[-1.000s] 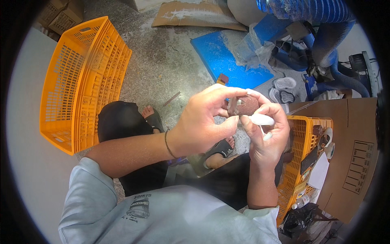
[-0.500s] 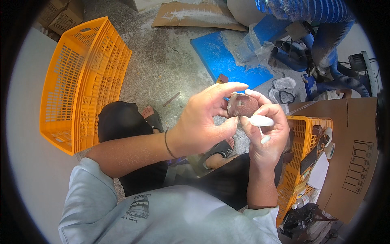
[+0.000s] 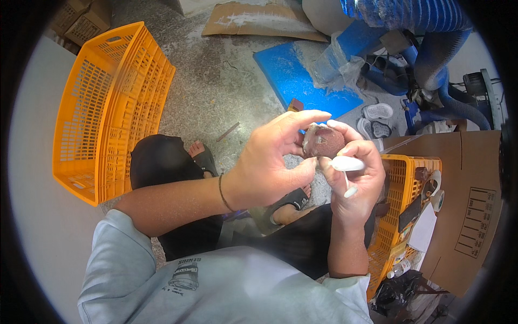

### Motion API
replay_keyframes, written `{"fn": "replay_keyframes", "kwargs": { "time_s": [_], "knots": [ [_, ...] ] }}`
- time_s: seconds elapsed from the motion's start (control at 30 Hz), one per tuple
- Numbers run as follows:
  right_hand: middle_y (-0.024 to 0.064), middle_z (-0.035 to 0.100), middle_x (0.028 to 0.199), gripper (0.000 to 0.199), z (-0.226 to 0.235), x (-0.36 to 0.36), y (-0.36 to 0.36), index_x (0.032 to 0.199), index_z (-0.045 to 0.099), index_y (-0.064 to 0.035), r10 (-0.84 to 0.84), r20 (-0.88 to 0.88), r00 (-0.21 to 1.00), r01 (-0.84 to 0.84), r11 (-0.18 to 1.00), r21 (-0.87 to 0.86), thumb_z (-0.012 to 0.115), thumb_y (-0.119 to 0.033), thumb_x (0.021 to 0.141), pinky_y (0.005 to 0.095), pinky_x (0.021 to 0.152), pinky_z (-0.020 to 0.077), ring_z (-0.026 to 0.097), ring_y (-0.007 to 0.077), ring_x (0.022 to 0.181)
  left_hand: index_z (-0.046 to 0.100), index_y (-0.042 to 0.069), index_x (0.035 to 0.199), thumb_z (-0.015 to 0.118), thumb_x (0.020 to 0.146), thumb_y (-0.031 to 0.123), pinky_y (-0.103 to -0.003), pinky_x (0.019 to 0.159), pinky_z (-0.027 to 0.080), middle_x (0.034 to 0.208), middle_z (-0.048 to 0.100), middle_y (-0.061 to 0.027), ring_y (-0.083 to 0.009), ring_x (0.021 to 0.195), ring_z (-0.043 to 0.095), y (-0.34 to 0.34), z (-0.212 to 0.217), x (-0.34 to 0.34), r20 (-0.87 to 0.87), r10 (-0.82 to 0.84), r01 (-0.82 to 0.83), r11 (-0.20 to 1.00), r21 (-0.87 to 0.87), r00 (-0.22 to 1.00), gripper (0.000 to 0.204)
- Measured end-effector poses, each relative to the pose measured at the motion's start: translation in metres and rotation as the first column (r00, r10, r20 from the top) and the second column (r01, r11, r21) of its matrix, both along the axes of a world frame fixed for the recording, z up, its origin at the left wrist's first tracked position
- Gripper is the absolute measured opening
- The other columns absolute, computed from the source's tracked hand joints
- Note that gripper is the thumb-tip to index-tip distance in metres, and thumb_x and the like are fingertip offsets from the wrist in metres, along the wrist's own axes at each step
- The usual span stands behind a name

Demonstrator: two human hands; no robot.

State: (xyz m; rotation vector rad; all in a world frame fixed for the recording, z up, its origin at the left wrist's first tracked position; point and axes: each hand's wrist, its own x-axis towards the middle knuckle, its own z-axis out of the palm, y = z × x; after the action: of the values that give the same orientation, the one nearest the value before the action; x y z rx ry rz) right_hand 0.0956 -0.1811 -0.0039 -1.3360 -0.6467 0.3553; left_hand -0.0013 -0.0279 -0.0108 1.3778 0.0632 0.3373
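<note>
In front of me both hands meet around a curled reddish-brown piece that looks like sandpaper (image 3: 328,141), with a pale worn edge and a light patch on its face. My left hand (image 3: 272,154) grips its left side between fingers and thumb. My right hand (image 3: 356,186) is closed around a smooth white part (image 3: 347,163), which has a rounded body and a thin stem ending in a small oval. The right fingertips also touch the sandpaper's right edge. Whatever lies behind the sandpaper is hidden. Pale dust coats the fingers.
Stacked orange crates (image 3: 116,108) stand at left. Another orange crate (image 3: 396,216) at right holds tape rolls and scraps, beside a cardboard sheet (image 3: 458,210). Ahead lie a blue panel (image 3: 286,70), white-grey shoes (image 3: 377,111) and blue hoses (image 3: 431,59). A thin strip (image 3: 227,132) is on the floor.
The sandpaper and the white part have tilted slightly in my fingers. Both hands stay in nearly the same place with the same grips.
</note>
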Motion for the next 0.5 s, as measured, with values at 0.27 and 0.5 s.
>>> {"fn": "replay_keyframes", "kwargs": {
  "time_s": [0.27, 0.5],
  "knots": [
    [0.0251, 0.061, 0.133, 0.033, 0.0012, -0.0006, 0.0007, 0.095, 0.058, -0.0069, 0.006, -0.002, 1.0, -0.006, 1.0, 0.014, 0.085, -0.005, 0.076, 0.0384, 0.102, 0.0494, 0.062, 0.0233, 0.116, 0.046, 0.0, 0.147, 0.067, 0.087, -0.004, -0.034, 0.105, 0.051, 0.131, 0.06, -0.0122, -0.0178, 0.121, 0.063, 0.0006, 0.0014, -0.0002, -0.011, 0.0, 0.0, 1.0, 0.009, 1.0, 0.064],
    [0.0253, 0.061, 0.133, 0.032, 0.0015, -0.0006, 0.0004, 0.095, 0.058, -0.0069, 0.006, 0.005, 1.0, -0.007, 1.0, 0.015, 0.084, -0.005, 0.077, 0.0381, 0.101, 0.0495, 0.063, 0.0234, 0.116, 0.046, 0.0, 0.147, 0.069, 0.087, -0.003, -0.034, 0.104, 0.052, 0.131, 0.061, -0.0118, -0.0174, 0.119, 0.063, -0.0001, 0.0023, -0.0003, -0.018, 0.007, -0.007, 1.0, 0.011, 1.0, 0.063]
  ]
}}
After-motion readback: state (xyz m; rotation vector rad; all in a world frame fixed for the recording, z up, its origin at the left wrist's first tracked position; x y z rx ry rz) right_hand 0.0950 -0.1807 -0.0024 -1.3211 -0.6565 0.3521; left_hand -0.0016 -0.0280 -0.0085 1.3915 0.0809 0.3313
